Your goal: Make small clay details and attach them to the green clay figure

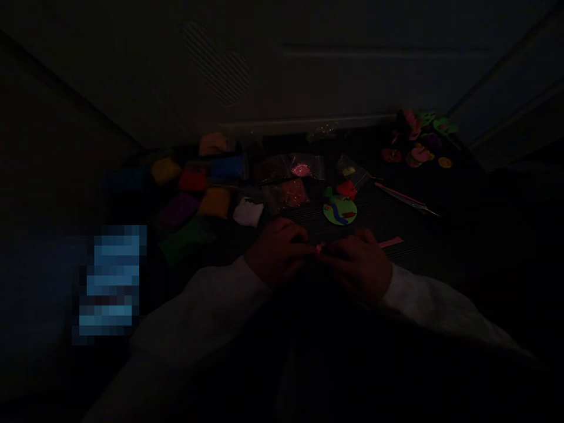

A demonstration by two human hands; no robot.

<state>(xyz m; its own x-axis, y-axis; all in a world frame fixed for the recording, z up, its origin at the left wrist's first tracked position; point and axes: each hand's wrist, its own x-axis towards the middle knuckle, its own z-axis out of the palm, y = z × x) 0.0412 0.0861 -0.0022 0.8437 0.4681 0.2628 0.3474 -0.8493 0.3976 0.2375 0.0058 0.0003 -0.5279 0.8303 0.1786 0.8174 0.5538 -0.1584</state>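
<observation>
Head view: pink piece [320, 248], axis indistinct

L hand [279, 251] & R hand [359, 264] nearly meet, fingers [302, 250] bent, tips close tog; both forearms [196, 305] fwd, angled inward, sleeved to wrists [257, 275]

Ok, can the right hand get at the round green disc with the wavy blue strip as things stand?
Probably yes: the disc lies just beyond the right hand with nothing visible between them, though that hand seems busy at a small pink piece and might need to leave it first.
</observation>
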